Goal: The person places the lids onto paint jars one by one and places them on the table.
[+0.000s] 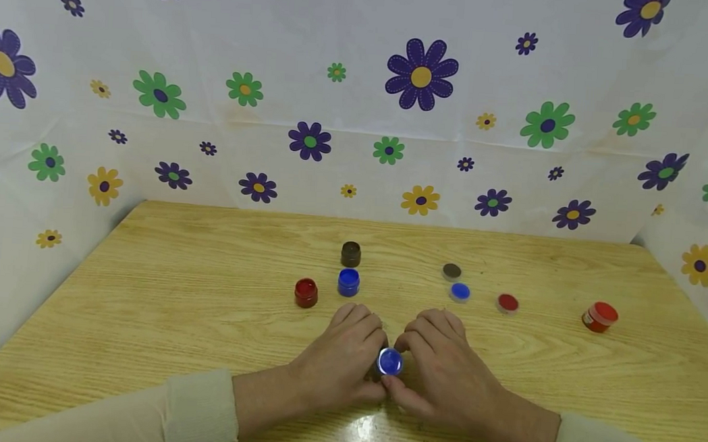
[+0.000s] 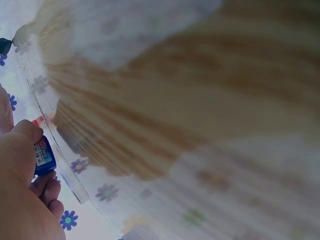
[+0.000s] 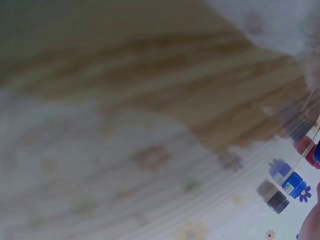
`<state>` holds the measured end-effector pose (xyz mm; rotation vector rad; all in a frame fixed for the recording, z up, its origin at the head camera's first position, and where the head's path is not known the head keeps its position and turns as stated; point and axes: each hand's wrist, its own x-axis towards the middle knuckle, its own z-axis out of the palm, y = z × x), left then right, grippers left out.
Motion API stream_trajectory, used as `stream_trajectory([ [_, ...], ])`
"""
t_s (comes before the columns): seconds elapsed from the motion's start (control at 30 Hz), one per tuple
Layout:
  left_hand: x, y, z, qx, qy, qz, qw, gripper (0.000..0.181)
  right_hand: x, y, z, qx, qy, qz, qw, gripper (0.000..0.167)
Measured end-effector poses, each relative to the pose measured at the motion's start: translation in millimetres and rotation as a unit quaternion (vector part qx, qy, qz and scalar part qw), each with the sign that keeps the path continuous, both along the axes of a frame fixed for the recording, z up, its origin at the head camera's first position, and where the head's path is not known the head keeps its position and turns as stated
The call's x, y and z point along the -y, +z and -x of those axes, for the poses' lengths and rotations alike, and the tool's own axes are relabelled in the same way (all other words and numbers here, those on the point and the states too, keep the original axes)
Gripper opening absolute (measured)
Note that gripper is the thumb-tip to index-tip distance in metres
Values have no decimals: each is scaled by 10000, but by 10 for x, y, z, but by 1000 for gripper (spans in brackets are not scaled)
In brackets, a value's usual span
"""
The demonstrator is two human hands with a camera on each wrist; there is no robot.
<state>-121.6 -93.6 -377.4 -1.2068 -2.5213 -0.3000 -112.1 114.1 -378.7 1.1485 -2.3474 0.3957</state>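
Near the front of the table a small blue paint jar with a lid on top stands between both hands. My left hand grips the jar from the left, and its label shows between thumb and fingers on the blue paint jar in the left wrist view. My right hand pinches the lid's rim with thumb and curled forefinger. In the right wrist view only a sliver of the right hand shows at the edge.
Beyond the hands stand uncapped jars: dark red, blue and dark brown. Loose lids lie to the right: brown, blue and red. A capped red jar stands farther right. Flowered cloth hangs behind the table.
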Motion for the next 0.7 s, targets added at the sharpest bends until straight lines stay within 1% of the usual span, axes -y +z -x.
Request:
stream_trajectory([
  [0.23,3,4,-2,-4,21,6,10000,35,-3,3,-2,45,-2,4,10000,32],
  [0.4,4,2,-3,10,13,4,10000,36,2,5,-8,38,-107,-51,9999,39],
  [0.5,4,-1,-7,-19,34,26,10000,36,-1,-4,-13,4,-128,27,9999,41],
  [0.7,3,-1,-10,-65,14,37,10000,37,-7,5,-20,25,14,231,9997,44],
])
